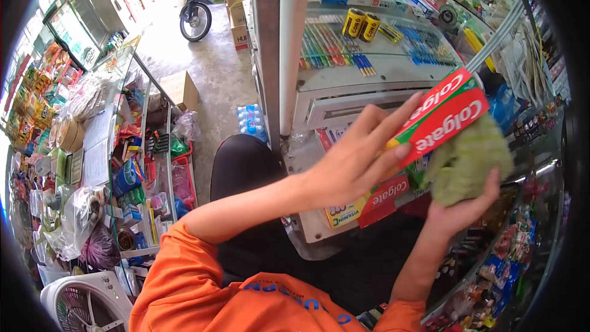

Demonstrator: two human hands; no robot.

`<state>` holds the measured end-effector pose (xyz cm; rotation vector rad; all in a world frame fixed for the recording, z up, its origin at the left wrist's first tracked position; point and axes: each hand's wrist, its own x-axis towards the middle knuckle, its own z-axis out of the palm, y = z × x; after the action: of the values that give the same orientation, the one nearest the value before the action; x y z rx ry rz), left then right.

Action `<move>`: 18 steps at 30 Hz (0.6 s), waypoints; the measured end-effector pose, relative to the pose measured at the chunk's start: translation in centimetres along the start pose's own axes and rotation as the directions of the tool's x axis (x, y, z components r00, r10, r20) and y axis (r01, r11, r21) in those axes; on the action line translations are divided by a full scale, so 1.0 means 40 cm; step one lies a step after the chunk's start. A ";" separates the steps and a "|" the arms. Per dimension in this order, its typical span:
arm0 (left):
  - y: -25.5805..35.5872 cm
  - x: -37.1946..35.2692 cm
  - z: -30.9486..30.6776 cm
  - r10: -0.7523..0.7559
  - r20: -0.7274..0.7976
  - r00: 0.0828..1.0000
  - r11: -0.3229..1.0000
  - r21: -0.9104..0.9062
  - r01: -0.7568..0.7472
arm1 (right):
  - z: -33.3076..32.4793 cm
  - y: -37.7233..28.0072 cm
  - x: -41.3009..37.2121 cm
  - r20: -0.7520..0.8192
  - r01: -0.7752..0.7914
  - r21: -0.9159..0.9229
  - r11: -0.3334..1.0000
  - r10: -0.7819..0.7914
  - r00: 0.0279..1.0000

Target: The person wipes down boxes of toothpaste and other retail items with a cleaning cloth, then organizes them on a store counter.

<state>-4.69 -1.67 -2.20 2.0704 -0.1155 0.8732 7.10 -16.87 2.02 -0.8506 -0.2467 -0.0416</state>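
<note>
My left hand point(359, 154) grips one end of a red Colgate toothpaste box point(452, 118), held up and tilted, with two printed faces showing. A crumpled green cloth point(470, 163) is in my right hand point(464, 209), against the box's lower side and slightly blurred. Below them, another red Colgate box point(384, 200) lies near a yellow Vitamin C box point(345, 214) on the white surface by my knee. Part of that surface is hidden by my left hand and the held box.
A glass display case point(375, 49) with pens and two yellow-black rolls stands ahead. Packed shelves point(138, 166) line the left, above a white fan point(86, 301). Packets fill the lower right. A motorbike point(195, 15) is parked beyond the floor.
</note>
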 end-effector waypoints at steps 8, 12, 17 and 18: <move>0.037 0.128 0.064 -0.025 -0.346 0.938 0.909 -0.398 -0.123 | -0.081 0.154 -0.187 0.525 0.281 -0.357 0.891 -0.058 0.849; 0.015 0.104 0.102 0.005 -0.249 0.968 0.917 -0.386 -0.104 | -0.033 0.106 -0.105 0.424 0.361 -0.479 0.800 -0.149 0.893; 0.031 0.098 0.098 0.055 -0.064 0.996 0.912 -0.403 -0.076 | -0.018 0.042 0.043 0.346 0.511 -0.559 0.653 -0.377 0.859; 0.033 0.105 0.094 0.045 -0.070 0.997 0.912 -0.404 -0.069 | -0.021 0.035 0.045 0.521 0.681 -0.654 0.330 -0.456 0.721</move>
<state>0.00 -4.34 -0.12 1.6564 -0.3019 0.8624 9.22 -16.47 0.87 -1.6965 -0.8224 -0.8140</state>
